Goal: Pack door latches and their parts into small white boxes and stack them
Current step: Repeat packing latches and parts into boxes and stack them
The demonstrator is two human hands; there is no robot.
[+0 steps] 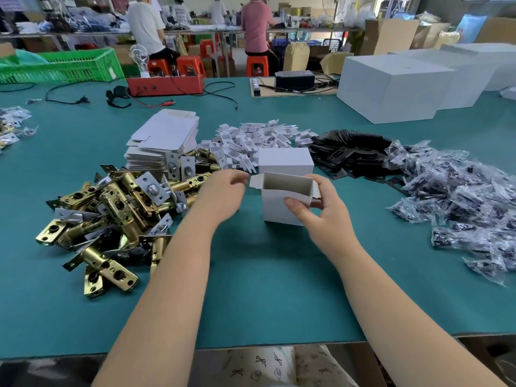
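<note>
The right hand [321, 210] grips an open white box [282, 201], thumb pressed on the near face and fingers curled round the right side by the flap. The box stands upright on the green table [251, 289], just in front of the person, top flaps open, inside visible and showing nothing in it. The left hand [223, 196] hovers just left of the box, fingers loosely curled, holding nothing; its fingertips are near the left flap, contact cannot be judged.

A closed box [284, 160] stands directly behind the open one. Left of the hands lies a heap of latches [111, 213], brass-coloured bodies with silver faceplates. Behind the heap is a stack of flat cartons [164, 141]. To its right lies a pile of white inserts [257, 141], then a pile of black plates [351, 152]. Far right, a spread of clear bags [460, 196] holding dark small parts.

At the table's back edge: a red tray [164, 85] with cables, a black unit [294, 81] on a board, and large white cartons [396, 85]. A green crate [64, 65] sits at far left. Several people stand or sit on orange stools at benches beyond.
</note>
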